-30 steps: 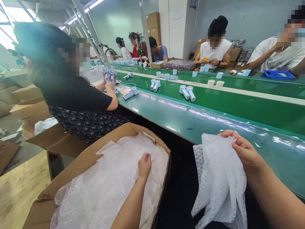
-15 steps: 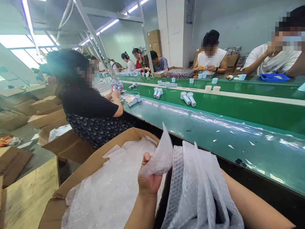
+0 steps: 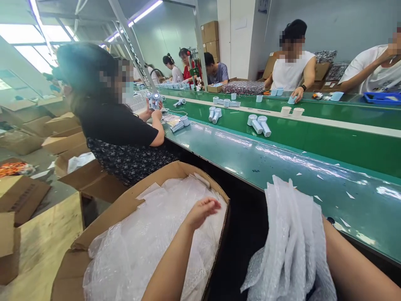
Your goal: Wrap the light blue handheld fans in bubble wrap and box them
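Observation:
Over the near right edge of the big carton, my left hand (image 3: 205,209) is empty, its fingers loosely bent and slightly blurred. Below it lies a heap of clear bubble-wrap bags (image 3: 140,238) filling the carton (image 3: 75,267). A bundle of bubble-wrap bags (image 3: 291,242) hangs upright at my right, held up by my right hand. That hand's fingers are hidden behind the bundle; only the forearm shows.
A green conveyor bench (image 3: 225,142) runs along the front, bearing pale blue handheld devices (image 3: 259,125), cups (image 3: 297,112) and white paper scraps (image 3: 350,195). A person in black (image 3: 115,121) sits at left holding devices. More people sit across the belt. Open cartons (image 3: 87,175) cover the left floor.
My left hand has let go of the bubble-wrap piece it held and moved slightly right. The bundle at my right hand has shifted right. A co-worker across the belt now reaches to a cup.

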A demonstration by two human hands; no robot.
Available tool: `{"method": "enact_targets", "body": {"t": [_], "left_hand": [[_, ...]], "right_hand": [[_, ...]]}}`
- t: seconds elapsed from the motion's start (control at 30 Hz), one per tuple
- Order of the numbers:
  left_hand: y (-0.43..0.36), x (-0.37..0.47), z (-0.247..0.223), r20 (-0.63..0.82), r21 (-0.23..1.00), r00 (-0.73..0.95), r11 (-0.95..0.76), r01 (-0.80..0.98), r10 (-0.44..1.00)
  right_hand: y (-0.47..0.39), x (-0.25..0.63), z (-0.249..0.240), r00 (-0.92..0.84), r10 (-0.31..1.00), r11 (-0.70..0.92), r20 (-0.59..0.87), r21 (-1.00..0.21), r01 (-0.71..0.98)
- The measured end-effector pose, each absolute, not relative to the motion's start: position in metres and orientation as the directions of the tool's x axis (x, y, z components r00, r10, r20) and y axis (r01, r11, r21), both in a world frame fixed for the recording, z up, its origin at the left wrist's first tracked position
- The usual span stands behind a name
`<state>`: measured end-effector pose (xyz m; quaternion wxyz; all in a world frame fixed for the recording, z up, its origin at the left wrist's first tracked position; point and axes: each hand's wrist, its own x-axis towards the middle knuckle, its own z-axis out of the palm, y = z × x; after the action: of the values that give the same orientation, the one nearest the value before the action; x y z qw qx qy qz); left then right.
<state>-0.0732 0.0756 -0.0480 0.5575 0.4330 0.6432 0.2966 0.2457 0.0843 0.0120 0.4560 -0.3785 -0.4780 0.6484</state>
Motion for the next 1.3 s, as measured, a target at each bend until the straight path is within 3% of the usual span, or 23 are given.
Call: {"method": "enact_targets", "body": {"t": [0.1, 0.3, 0.43, 0.6, 0.7, 0.77, 0.87, 0.93, 1.03, 1.17, 1.3], "left_hand": [[0.128, -0.091, -0.085, -0.381, 0.733, -0.378, 0.525, 0.433, 0.844], [0.161, -0.095, -0.134, -0.303, 0.644, -0.517, 0.572, 0.509, 0.801], [0.158, -0.104, -0.127, -0.233, 0.749, -0.536, 0.502, 0.433, 0.811], [0.117, -0.108, -0.073, -0.157, 0.925, -0.498, 0.304, 0.227, 0.853], [0.086, -0.101, -0.024, -0.139, 0.987, -0.434, 0.158, 0.008, 0.89], [0.075, -0.093, 0.011, -0.093, 0.996, -0.394, 0.088, -0.031, 0.914], [0.073, -0.072, 0.061, 0.092, 0.966, -0.343, 0.0, 0.259, 0.935], [0.076, -0.05, 0.091, 0.21, 0.896, -0.213, -0.101, 0.432, 0.954], [0.078, -0.006, 0.128, 0.212, 0.864, 0.125, -0.246, 0.439, 0.969], [0.074, 0.061, 0.16, 0.056, 0.966, 0.504, -0.175, 0.191, 0.862], [0.075, 0.128, 0.156, 0.047, 0.972, 0.632, 0.11, -0.206, 0.773]], "right_hand": [[0.084, 0.256, 0.018, -0.352, 0.927, -0.286, -0.131, -0.853, -0.437], [0.078, 0.257, 0.032, -0.534, 0.828, -0.424, -0.171, -0.814, -0.397], [0.078, 0.268, 0.038, -0.536, 0.828, -0.356, -0.164, -0.892, -0.278], [0.093, 0.275, 0.039, -0.603, 0.796, -0.167, -0.052, -0.977, -0.136], [0.107, 0.271, 0.05, -0.623, 0.782, 0.027, 0.037, -0.999, -0.025], [0.115, 0.265, 0.066, -0.659, 0.744, 0.178, 0.114, -0.983, 0.031], [0.117, 0.255, 0.099, -0.746, 0.635, 0.308, 0.199, -0.951, 0.009], [0.108, 0.251, 0.121, -0.801, 0.534, 0.408, 0.269, -0.912, -0.034], [0.085, 0.257, 0.14, -0.75, 0.528, 0.581, 0.399, -0.814, -0.024], [0.05, 0.291, 0.138, -0.471, 0.751, 0.518, 0.463, -0.855, -0.015], [0.03, 0.343, 0.13, -0.12, 0.95, 0.27, 0.289, -0.951, -0.15]]}}
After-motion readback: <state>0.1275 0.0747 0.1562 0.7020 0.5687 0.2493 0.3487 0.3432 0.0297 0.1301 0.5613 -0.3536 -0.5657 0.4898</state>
